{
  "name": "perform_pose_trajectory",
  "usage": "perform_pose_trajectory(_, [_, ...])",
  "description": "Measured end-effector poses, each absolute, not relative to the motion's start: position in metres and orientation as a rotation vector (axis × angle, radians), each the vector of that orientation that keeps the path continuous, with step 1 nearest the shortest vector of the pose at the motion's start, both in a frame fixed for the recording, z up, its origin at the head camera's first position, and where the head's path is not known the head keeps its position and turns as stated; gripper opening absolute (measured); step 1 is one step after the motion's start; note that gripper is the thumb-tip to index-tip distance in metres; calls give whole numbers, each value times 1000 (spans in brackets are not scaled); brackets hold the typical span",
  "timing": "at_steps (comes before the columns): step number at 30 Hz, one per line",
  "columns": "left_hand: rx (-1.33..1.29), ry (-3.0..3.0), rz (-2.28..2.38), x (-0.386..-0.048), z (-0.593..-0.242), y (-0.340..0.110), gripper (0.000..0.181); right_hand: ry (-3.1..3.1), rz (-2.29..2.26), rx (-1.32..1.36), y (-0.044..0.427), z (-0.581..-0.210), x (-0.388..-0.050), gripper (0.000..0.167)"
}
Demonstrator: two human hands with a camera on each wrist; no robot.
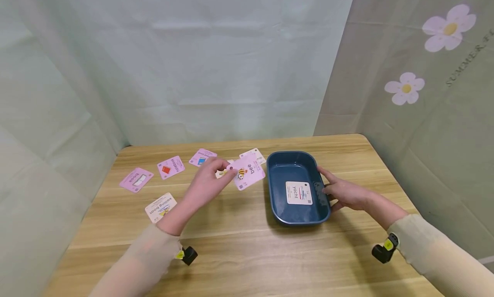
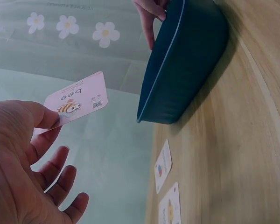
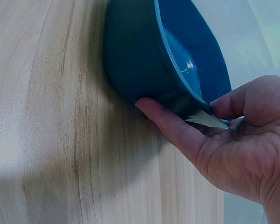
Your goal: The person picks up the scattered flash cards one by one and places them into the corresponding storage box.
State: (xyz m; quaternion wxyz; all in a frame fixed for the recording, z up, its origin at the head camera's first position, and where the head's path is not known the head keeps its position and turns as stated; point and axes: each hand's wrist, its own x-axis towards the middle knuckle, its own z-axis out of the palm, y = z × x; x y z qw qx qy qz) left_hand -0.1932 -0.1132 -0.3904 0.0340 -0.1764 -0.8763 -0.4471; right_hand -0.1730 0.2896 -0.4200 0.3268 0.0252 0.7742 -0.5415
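My left hand (image 1: 208, 179) pinches a pink picture card (image 1: 252, 170) marked "bee" between thumb and forefinger, held above the table. In the left wrist view the other fingers are spread below the bee card (image 2: 86, 98). My right hand (image 1: 346, 194) grips the right side wall of a dark blue plastic basin (image 1: 287, 170), its thumb over the rim, as the right wrist view shows. A white card (image 1: 293, 194) marked "yacht" lies flat inside the basin. Partly hidden behind the left hand and bee card are a yellowish card (image 1: 219, 174) and a white card (image 1: 257, 154).
To the left on the wooden table (image 1: 239, 254) lie pink cards, a book card (image 1: 136, 180) and a notebook card (image 1: 171, 167), with another pink card (image 1: 202, 157) farther back. Nearer the left forearm is a sailing boat card (image 1: 160, 207). Pale curtains (image 1: 216, 65) enclose the table.
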Motion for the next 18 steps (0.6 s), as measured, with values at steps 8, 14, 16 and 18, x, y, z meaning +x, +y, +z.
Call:
perform_pose_trajectory(8, [-562,-2692,-1384,-194,-387,-100,16,2035,-1416,66,289,-420,-172,78])
perform_pose_trajectory(14, [-551,-2726,-1384,-195,-387,-93,17,2042,-1411,71,289,-420,-172,78])
perform_pose_trajectory(16, [-555,-2727,-1373,-195,-387,-92,18,2045,-1409,71,289,-420,-172,78])
perform_pose_trajectory(18, [-551,-2732,-1358,-195,-387,-89,19,2050,-1407,71,289,-421,-173,78])
